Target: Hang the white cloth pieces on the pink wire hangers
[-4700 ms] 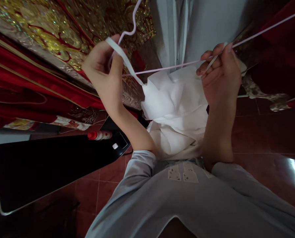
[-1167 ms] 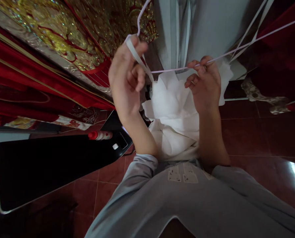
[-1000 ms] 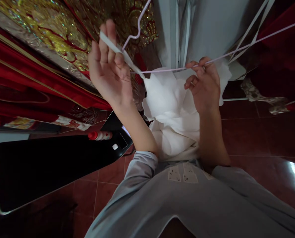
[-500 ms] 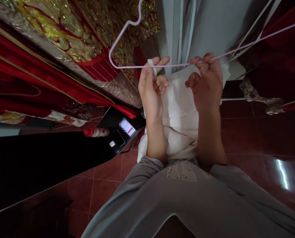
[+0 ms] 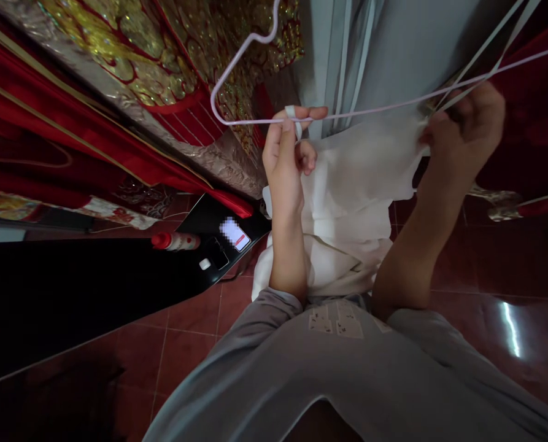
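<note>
A thin white wire hanger (image 5: 237, 73) is held up before me, its long bar running right across the view. My left hand (image 5: 287, 156) pinches that bar together with a white strap (image 5: 291, 113) looped over it. A white garment (image 5: 351, 202) hangs below between my arms. My right hand (image 5: 467, 132) grips the garment's upper right corner near the other straps (image 5: 485, 55); it is blurred by motion.
Red and gold embroidered cloth (image 5: 117, 92) hangs at the left. A black table (image 5: 71, 288) carries a red-capped bottle (image 5: 175, 241) and a phone (image 5: 235, 234). A pale door or wall (image 5: 393, 43) is ahead, and the floor (image 5: 485, 270) is glossy red tile.
My right hand has moved out to the right along the hanger, pulling the garment's corner with it. My left hand keeps its pinch on the strap and bar.
</note>
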Tool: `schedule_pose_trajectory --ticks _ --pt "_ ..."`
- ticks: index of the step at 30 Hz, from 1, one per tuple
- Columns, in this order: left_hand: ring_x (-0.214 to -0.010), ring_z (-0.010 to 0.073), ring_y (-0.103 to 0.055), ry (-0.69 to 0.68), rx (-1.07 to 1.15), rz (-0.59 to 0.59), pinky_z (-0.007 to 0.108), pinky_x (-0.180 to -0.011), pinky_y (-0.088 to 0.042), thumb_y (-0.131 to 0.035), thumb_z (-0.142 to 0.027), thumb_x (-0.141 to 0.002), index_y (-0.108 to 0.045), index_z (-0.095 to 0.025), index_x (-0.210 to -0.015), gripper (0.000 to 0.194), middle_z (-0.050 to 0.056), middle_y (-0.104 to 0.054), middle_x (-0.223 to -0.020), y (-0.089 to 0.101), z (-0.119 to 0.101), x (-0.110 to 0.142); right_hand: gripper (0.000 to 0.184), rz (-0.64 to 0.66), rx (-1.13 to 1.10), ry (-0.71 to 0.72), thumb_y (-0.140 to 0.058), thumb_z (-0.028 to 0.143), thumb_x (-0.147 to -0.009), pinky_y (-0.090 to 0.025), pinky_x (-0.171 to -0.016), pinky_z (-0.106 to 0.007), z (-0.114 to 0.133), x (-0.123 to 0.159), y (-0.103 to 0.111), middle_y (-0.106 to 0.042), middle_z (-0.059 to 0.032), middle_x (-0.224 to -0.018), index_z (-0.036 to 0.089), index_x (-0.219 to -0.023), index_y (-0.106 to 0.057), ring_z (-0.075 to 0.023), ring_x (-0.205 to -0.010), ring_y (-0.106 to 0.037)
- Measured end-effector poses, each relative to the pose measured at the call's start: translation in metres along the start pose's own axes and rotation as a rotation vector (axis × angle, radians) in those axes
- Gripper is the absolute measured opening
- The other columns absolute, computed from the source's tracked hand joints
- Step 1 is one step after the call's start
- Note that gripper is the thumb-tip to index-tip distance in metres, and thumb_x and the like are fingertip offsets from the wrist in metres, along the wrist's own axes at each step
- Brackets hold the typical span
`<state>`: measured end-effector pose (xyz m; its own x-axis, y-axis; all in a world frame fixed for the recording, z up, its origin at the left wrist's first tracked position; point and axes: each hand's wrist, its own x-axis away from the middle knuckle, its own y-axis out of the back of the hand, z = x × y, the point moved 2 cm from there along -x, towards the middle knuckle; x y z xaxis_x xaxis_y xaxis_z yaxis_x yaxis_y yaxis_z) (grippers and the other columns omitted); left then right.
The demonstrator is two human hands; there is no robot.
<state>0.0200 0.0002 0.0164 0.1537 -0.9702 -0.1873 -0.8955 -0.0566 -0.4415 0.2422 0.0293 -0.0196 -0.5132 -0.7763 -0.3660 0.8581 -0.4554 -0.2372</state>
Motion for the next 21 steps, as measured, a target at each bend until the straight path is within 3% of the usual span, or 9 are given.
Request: schedule_pose_trajectory --ticks 3,7,11,16,21 --pt "-0.044 0.0124 -0.039 0.010 0.003 -0.004 0.027 -0.044 -0.029 -0.036 -0.024 -0.104 -0.056 -0.025 -0.088 0.025 0.003 -0.066 -0.101 0.002 0.002 -0.001 0.006 0.078 0.060 0.044 -0.054 0.015 -0.076 -0.036 -0.050 -0.015 -0.001 -0.003 -0.001 -0.049 0.0018 -0.075 0.012 -0.081 -0.051 0.0006 -0.052 -0.042" --pt "-0.043 0.0121 -0.038 -0.056 0.023 0.024 0.029 -0.046 -0.027 -0.037 -0.023 -0.104 -0.058 -0.024 -0.087 0.027 0.002 -0.068 -0.098 0.004 0.003 -0.002 0.005 0.028 0.102 0.121 -0.053 0.010 -0.074 -0.035 -0.051 -0.014 0.002 -0.003 0.001 -0.043 0.0038 -0.068 0.012 -0.078 -0.050 0.0018 -0.051 -0.040" --pt "-0.043 0.0118 -0.034 -0.094 0.032 0.044 0.029 -0.046 -0.025 -0.036 -0.021 -0.104 -0.056 -0.022 -0.087 0.027 0.003 -0.067 -0.098 0.004 0.004 -0.003 0.009 0.042 0.117 0.096 -0.053 0.015 -0.076 -0.033 -0.048 -0.016 0.000 -0.004 0.005 -0.046 0.0035 -0.068 0.011 -0.083 -0.052 0.0004 -0.048 -0.041" --pt "-0.043 0.0123 -0.034 -0.114 -0.001 0.056 0.029 -0.046 -0.024 -0.033 -0.021 -0.104 -0.055 -0.023 -0.088 0.028 0.002 -0.067 -0.097 0.005 0.005 -0.004 0.016 0.028 0.149 0.050 -0.054 0.023 -0.081 -0.031 -0.046 -0.016 -0.005 -0.001 0.006 -0.051 0.0016 -0.066 0.009 -0.074 -0.050 0.0003 -0.046 -0.041" --pt "-0.044 0.0141 -0.040 -0.110 -0.027 0.033 0.030 -0.045 -0.026 -0.035 -0.020 -0.103 -0.055 -0.025 -0.086 0.027 0.001 -0.067 -0.095 0.006 0.005 -0.004 0.026 0.040 0.127 0.070 -0.048 0.025 -0.084 -0.024 -0.043 -0.016 0.024 0.001 -0.005 -0.053 -0.0008 -0.062 0.009 -0.064 -0.052 -0.0008 -0.045 -0.042"
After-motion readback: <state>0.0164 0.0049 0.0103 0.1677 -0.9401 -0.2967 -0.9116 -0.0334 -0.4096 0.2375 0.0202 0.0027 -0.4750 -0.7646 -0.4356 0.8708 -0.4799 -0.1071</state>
